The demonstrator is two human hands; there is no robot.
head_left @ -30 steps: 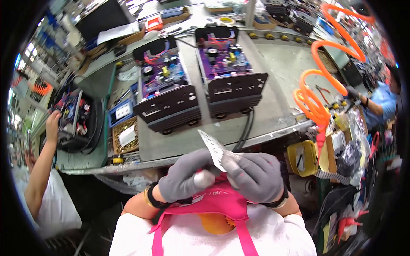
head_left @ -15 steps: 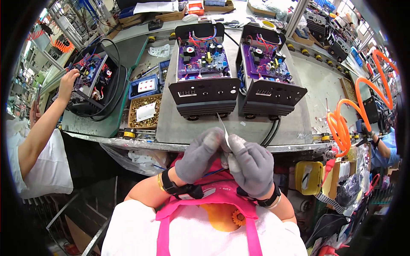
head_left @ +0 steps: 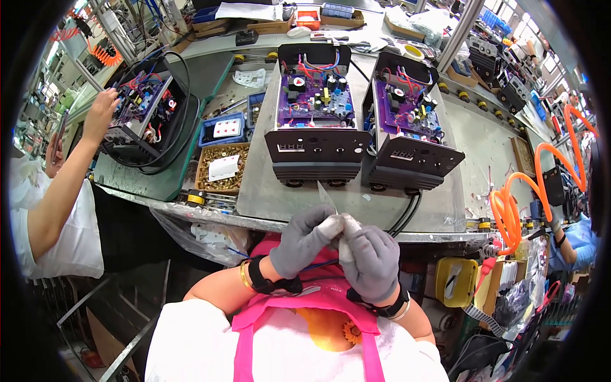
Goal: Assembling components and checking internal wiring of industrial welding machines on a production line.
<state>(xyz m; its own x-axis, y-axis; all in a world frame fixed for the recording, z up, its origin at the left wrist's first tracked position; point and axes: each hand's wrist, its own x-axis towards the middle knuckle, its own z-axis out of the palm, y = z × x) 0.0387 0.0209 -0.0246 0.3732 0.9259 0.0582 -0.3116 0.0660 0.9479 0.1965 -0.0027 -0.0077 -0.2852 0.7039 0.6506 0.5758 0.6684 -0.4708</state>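
Note:
My left hand (head_left: 302,242) and my right hand (head_left: 370,261), both in grey gloves with pale fingertips, meet in front of the bench edge. Their thumbs and fingers pinch a thin whitish strip (head_left: 326,197), which pokes up between them toward the bench. Its lower end is hidden by my fingertips, and I cannot tell its exact kind. Beyond my hands stand two open black machine housings, the left housing (head_left: 318,167) and the right housing (head_left: 410,173). Each holds a purple circuit board with wires and small parts; neither is touched by my hands.
Left lie a box of brass fittings (head_left: 212,184) and a blue tray (head_left: 207,137) with marked labels. A co-worker's hand (head_left: 102,114) touches another open machine (head_left: 137,121). An orange coiled hose (head_left: 506,216) hangs right, near a yellow bin (head_left: 455,286). Black cables (head_left: 407,213) cross the bench edge.
My hands have drawn closer together around the strip, and less of it shows. The whole view has shifted, so the bench things sit slightly lower and farther right.

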